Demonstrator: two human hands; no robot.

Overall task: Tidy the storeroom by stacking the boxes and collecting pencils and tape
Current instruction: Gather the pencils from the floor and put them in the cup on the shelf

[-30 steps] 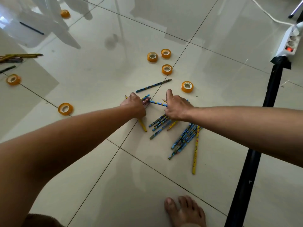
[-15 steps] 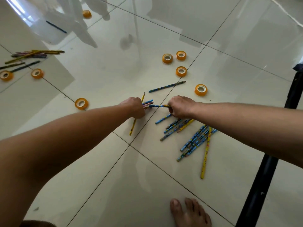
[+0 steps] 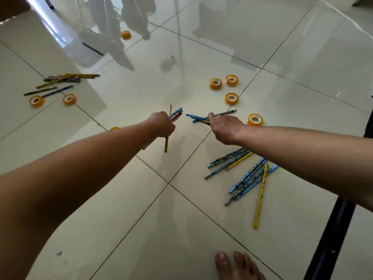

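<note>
At the centre of the frame, above the glossy tiled floor (image 3: 125,199), the left hand (image 3: 161,124) grips a small bunch of pencils (image 3: 175,115), its fingers curled round them, a yellow pencil (image 3: 166,144) sticking down below the fist. Just right of it, the right hand (image 3: 225,128) holds a few blue pencils (image 3: 196,118), fingers closed on them. In the lower right lies a loose pile of pencils (image 3: 245,176) on the floor. Four orange tape rolls sit right of centre: tape rolls (image 3: 215,83), nearest one (image 3: 255,119) just beside the right hand. At the left edge lie more pencils (image 3: 66,78) and two tape rolls (image 3: 37,101). A bare foot (image 3: 236,265) shows at the bottom
</note>
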